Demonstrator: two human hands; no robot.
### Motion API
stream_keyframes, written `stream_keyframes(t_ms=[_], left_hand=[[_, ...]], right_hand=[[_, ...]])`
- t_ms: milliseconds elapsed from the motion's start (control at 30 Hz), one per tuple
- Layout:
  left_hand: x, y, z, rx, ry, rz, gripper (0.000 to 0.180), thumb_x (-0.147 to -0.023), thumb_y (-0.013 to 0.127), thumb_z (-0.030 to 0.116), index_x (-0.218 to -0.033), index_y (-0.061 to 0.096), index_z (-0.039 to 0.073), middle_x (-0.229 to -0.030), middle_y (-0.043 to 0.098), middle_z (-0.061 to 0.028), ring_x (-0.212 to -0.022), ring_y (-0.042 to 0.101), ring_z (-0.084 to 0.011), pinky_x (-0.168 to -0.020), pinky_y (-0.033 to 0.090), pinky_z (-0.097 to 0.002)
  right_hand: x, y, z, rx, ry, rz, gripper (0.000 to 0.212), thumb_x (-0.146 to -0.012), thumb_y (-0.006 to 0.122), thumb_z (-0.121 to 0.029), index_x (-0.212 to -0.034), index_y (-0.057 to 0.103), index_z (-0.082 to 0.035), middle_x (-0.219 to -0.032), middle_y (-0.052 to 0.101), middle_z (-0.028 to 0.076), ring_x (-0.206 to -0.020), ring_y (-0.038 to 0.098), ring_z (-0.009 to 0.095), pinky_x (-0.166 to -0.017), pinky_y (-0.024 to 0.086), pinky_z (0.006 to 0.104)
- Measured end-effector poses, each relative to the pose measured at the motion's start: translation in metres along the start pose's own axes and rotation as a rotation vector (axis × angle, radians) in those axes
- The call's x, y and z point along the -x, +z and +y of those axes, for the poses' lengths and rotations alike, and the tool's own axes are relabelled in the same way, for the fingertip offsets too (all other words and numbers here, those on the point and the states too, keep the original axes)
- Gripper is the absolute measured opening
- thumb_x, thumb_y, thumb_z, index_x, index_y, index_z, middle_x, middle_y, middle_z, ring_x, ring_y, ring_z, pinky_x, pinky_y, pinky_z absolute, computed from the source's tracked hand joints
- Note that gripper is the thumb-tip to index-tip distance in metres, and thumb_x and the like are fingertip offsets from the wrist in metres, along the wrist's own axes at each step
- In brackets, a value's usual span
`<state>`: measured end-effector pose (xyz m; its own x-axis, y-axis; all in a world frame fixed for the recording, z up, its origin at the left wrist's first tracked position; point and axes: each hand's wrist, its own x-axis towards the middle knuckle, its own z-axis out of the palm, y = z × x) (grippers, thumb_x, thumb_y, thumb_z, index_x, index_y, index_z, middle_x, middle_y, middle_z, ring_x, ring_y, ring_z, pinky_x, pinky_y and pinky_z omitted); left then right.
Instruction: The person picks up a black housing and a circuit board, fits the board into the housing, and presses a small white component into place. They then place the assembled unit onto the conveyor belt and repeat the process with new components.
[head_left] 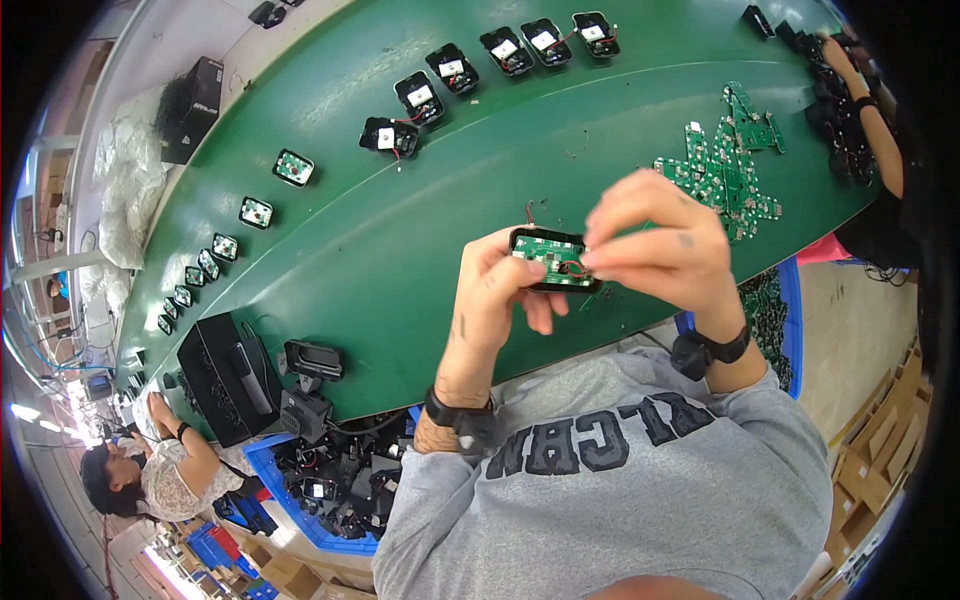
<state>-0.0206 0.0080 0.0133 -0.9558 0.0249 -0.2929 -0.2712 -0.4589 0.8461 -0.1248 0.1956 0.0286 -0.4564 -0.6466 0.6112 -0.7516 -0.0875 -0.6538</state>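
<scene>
My left hand [488, 290] is closed around a small black plastic casing [516, 236], its thumb lying on the green circuit board [545, 252] seated inside. At the casing's right end, my right hand [665, 240] has its thumb and index finger pinched together; whatever lies between the tips is too small to make out. A short red wire [574, 268] curls over the board just beside those fingertips. Another red wire [530, 212] sticks up past the casing's far edge.
A heap of green circuit boards [725, 170] lies to the right. Open black casings [420, 98] line the far side, with board-filled ones [256, 212] at left. Blue bins [290, 500] of parts flank me. A black box [228, 380] stands left; co-workers sit at both ends.
</scene>
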Motion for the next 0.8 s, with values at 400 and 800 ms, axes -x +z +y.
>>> stream_keyframes(t_ms=[400,800], left_hand=[[0.009,-0.006,0.003,0.046,-0.122,-0.101,0.025,-0.081,0.052,0.013,-0.095,0.061,-0.006,-0.064,0.064,-0.0156,-0.043,0.058,-0.0161,-0.040,0.047,-0.0238],[0.011,0.010,0.000,-0.233,0.203,0.215,0.031,-0.088,0.056,0.003,-0.117,0.058,-0.007,-0.088,0.066,-0.0111,-0.063,0.067,-0.0154,-0.051,0.053,-0.0228]], right_hand=[[-0.008,0.013,-0.021,0.341,-0.006,-0.068,0.021,-0.064,0.076,-0.005,-0.083,0.068,-0.007,-0.079,0.059,0.001,-0.089,0.058,0.025,-0.086,0.048,0.0423],[0.010,0.042,-0.024,0.355,0.054,0.017,0.028,-0.068,0.069,0.004,-0.095,0.067,0.000,-0.088,0.060,0.009,-0.086,0.058,0.028,-0.074,0.045,0.0385]])
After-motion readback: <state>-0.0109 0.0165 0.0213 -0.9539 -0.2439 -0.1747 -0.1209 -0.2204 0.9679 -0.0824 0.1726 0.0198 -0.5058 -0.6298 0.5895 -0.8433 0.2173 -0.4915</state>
